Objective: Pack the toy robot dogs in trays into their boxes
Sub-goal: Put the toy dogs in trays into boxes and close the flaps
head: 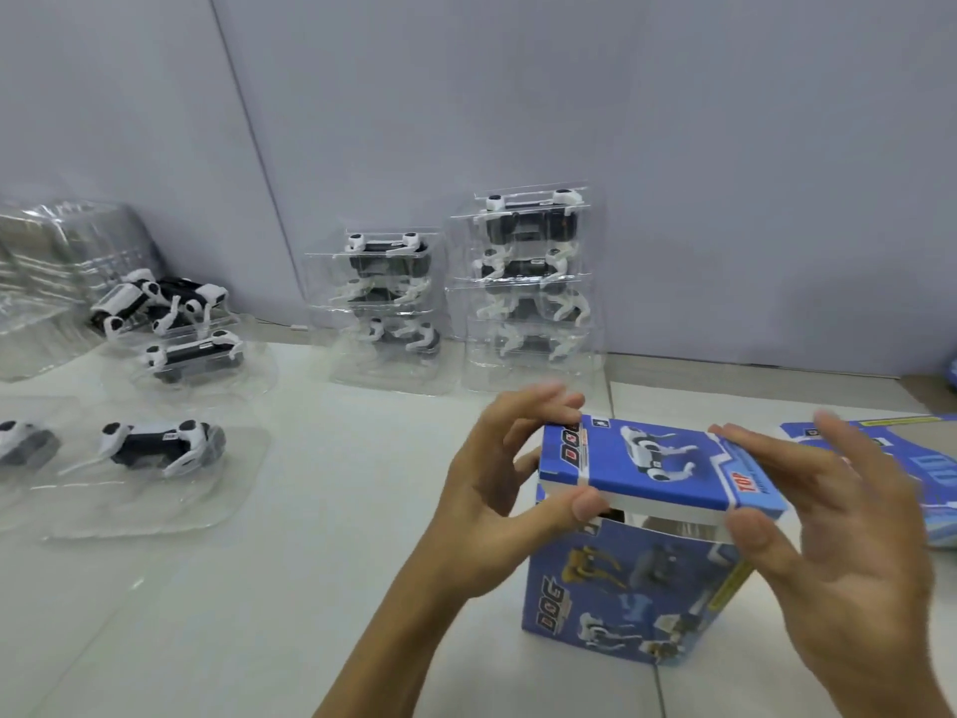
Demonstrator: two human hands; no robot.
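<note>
Beyond my hands, two stacks of trayed dogs (528,287) wait unpacked, with loose ones further left. Between my hands stands the blue box (629,577); my left hand (497,489) and right hand (849,541) pinch its top flap (647,466), nearly closed.

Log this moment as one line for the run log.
step: closing box lid | left hand: holds lid | right hand: holds lid | blue box: upright, lid not fully shut | tray stacks: waiting by wall
</note>
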